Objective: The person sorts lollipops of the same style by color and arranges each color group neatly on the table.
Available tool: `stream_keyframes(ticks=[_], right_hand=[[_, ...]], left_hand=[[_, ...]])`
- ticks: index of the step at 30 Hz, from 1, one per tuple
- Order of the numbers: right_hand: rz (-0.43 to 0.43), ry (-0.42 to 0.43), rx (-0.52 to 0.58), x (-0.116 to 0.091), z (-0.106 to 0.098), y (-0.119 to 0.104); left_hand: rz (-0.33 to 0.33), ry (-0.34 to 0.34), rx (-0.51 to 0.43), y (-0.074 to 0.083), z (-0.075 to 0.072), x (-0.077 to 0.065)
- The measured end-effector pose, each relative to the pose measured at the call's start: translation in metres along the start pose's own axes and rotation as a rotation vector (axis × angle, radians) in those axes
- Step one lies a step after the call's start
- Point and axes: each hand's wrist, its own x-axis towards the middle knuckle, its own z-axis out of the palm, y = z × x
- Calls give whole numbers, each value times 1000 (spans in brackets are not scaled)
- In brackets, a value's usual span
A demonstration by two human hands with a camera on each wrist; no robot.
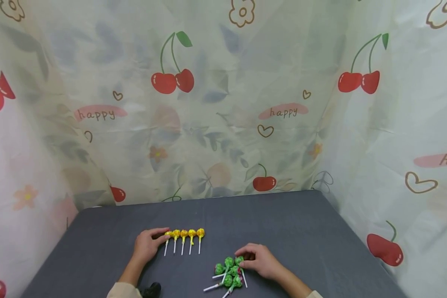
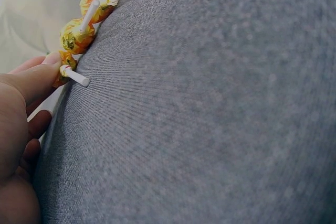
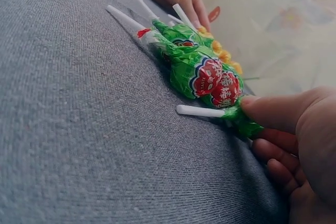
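Yellow-wrapped lollipops (image 1: 184, 234) lie side by side in a row, their white sticks toward the person. The left hand (image 1: 146, 245) pinches the leftmost yellow lollipop (image 2: 64, 72) by its wrapped head, between thumb and fingers. Closer to the person and further right, several green-wrapped lollipops (image 1: 228, 282) lie in a loose heap with sticks pointing various ways. At the heap's upper right edge, the right hand (image 1: 261, 259) pinches one green lollipop (image 3: 245, 124) by its head. Its stick sticks out from the fingers, and red labels show on neighbouring green wrappers in the right wrist view.
Dark grey cloth covers the table (image 1: 290, 225). A pale curtain (image 1: 223, 87) printed with cherries and flowers stands behind it and along both sides. A small black object (image 1: 152, 290) is beside the left forearm at the bottom edge; its kind is unclear.
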Motion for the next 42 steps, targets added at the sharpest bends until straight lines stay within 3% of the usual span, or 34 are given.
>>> stream_keyframes(ticks=[9, 17, 21, 31, 42], right_hand=[[59, -17, 14, -2, 1, 31], [153, -46, 69, -3, -16, 26], [196, -36, 48, 0, -22, 13], [226, 23, -41, 22, -29, 38], [282, 185, -141, 55, -20, 49]], left_hand=[[12, -1, 5, -2, 1, -1], [-10, -5, -6, -1, 2, -1], [-1, -8, -4, -1, 1, -1], [12, 5, 10, -1, 0, -1], [16, 4, 13, 1, -1, -1]])
